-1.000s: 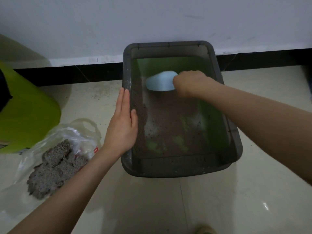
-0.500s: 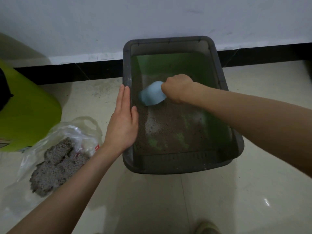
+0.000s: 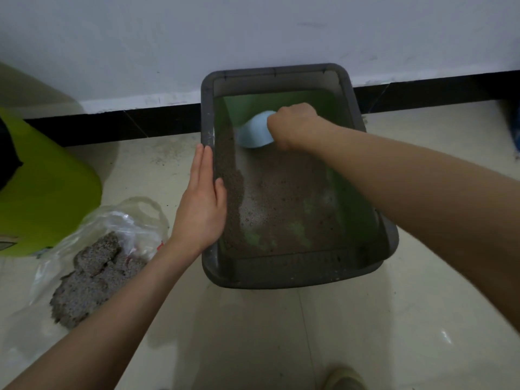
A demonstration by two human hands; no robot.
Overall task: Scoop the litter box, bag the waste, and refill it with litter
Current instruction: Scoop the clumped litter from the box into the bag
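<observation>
The right hand (image 3: 292, 123) is curled around the handle end of a pale blue scoop (image 3: 256, 132), grasping it; the handle itself is hidden under the fingers. The scoop's bowl points left and sits low in the far part of the litter box (image 3: 281, 273), down on the litter (image 3: 278, 198) near the back wall. The right forearm crosses over the box's right rim.

The left hand (image 3: 201, 205) lies flat and released, fingers straight and together, pressed along the box's left rim, with the thumb hooked just over the inside edge. It grasps nothing.

The litter box is a dark grey rectangular tub with a green inner lining. It stands on the pale tiled floor (image 3: 380, 319), its far end close against the white wall (image 3: 253, 32) and the black skirting (image 3: 126, 123). A thin layer of brownish-grey litter covers the bottom, heaped higher along the left wall, and bare green patches show through toward the near end.

To the left of the box, on the floor, lies a clear plastic bag (image 3: 132, 223), open and slumped, with a lump of grey clumped waste (image 3: 90, 280) in it. The bag is near the box but apart from it. Farther left stands a lime-green container (image 3: 47, 198), partly cut off by the frame edge. At the bottom edge, the toe of a shoe (image 3: 342, 380) shows on the tiles.
</observation>
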